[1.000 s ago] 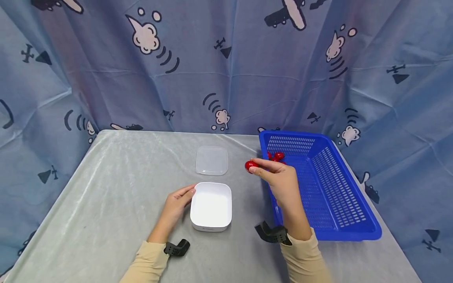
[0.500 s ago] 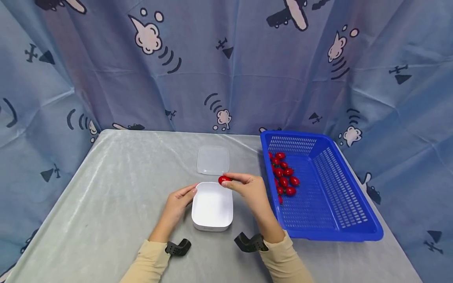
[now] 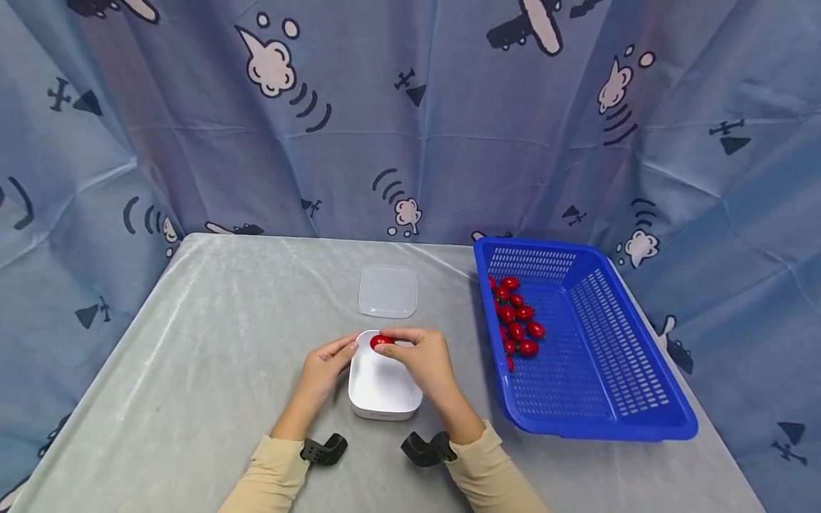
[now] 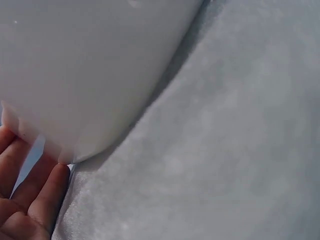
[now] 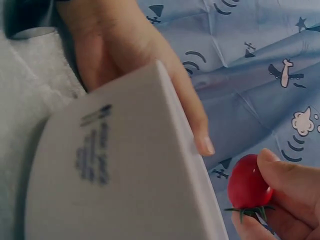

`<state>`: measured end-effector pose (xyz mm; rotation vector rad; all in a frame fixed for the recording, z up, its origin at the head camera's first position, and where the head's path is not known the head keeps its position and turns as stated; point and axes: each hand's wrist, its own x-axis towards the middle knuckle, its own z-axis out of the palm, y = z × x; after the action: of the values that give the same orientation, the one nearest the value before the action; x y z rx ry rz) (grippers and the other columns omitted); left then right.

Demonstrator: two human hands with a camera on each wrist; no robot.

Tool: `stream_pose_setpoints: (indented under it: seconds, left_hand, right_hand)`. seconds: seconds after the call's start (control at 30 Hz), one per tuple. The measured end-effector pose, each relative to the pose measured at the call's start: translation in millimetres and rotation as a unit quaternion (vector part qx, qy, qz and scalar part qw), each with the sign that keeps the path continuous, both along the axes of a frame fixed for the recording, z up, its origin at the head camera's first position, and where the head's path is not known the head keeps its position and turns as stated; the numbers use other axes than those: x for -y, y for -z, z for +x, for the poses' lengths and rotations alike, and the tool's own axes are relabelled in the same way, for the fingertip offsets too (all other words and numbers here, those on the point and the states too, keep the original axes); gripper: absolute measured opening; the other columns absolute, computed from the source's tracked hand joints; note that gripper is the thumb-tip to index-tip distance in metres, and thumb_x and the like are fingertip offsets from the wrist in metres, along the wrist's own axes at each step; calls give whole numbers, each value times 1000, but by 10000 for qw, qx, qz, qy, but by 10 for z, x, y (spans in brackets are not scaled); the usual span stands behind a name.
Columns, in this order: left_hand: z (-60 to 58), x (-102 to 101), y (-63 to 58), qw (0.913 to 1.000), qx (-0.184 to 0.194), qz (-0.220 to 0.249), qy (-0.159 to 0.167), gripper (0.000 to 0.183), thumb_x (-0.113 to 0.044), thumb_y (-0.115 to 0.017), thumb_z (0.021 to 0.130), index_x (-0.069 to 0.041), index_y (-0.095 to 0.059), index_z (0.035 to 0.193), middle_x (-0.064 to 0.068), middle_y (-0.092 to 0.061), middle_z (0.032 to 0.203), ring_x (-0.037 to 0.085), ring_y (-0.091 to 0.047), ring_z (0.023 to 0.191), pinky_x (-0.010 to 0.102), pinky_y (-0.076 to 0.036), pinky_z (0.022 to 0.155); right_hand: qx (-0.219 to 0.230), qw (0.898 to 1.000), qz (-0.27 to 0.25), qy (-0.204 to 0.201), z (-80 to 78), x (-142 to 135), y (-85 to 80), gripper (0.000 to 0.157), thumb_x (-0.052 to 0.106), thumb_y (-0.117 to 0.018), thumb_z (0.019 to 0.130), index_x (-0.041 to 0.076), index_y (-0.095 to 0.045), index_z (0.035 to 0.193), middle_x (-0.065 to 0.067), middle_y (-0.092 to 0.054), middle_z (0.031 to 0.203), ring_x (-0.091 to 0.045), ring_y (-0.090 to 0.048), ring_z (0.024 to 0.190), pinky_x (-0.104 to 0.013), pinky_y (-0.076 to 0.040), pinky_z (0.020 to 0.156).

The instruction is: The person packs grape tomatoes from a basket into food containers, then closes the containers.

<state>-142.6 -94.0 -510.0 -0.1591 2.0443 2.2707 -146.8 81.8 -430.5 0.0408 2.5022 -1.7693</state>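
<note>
A square white box [image 3: 385,388] without its lid stands on the table in the head view. At its left back corner my left hand [image 3: 325,367] holds it, thumb at the rim and fingers [image 4: 50,192] against the outer wall. My right hand [image 3: 423,360] pinches a red cherry tomato [image 3: 381,343] between thumb and fingers, over the back of the box opening. In the right wrist view the cherry tomato [image 5: 245,182] shows its green calyx pointing downward, and dark print marks the box wall [image 5: 95,150].
A blue perforated basket [image 3: 596,424] stands on the right, with several cherry tomatoes [image 3: 516,331] along its left side. Behind the box lies a translucent square lid [image 3: 388,292]. A pale cloth covers the table [image 3: 212,356]; a patterned blue curtain [image 3: 487,142] hangs behind.
My right hand has carried the cherry tomato leftward from beside the basket to over the white box. My left hand stays at the box corner.
</note>
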Motion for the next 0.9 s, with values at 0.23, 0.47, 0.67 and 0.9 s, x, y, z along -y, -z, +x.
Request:
stream_pose_setpoints:
  seconds: [0.23,0.47,0.67,0.9]
  left_hand:
    - [17,18,3,10000,45,-27,-23,35,-17,-63,97,2,-65,127,18,-65,131,-5,-65,103,20,-55,93]
    - [15,36,18,10000,27,-15,-52,35,-16,-64,97,2,-66,127,17,-65,131,-5,-65,105,18,-54,92]
    - [-3,38,19,10000,-18,18,-48,35,-16,-63,97,3,-66,126,18,-65,130,-4,-65,104,18,-54,92]
    - [0,25,6,9999,-69,115,31,35,-13,-64,97,5,-65,126,20,-65,130,-3,-66,102,17,-54,91]
  right_hand:
    - [22,9998,166,-59,13,94,62,25,18,-86,75,6,-80,97,-10,-78,98,-21,-70,99,-24,-56,75]
    - [-499,9964,619,-289,36,180,147,24,14,-85,76,5,-80,98,-12,-78,98,-25,-71,100,-31,-59,78]
    - [-950,9912,850,-355,15,236,230,22,8,-84,76,2,-79,96,-13,-78,96,-25,-72,96,-32,-61,78]
    - [-1012,9905,879,-289,-2,266,289,20,4,-83,75,-2,-79,94,-16,-77,94,-26,-73,93,-34,-61,77]
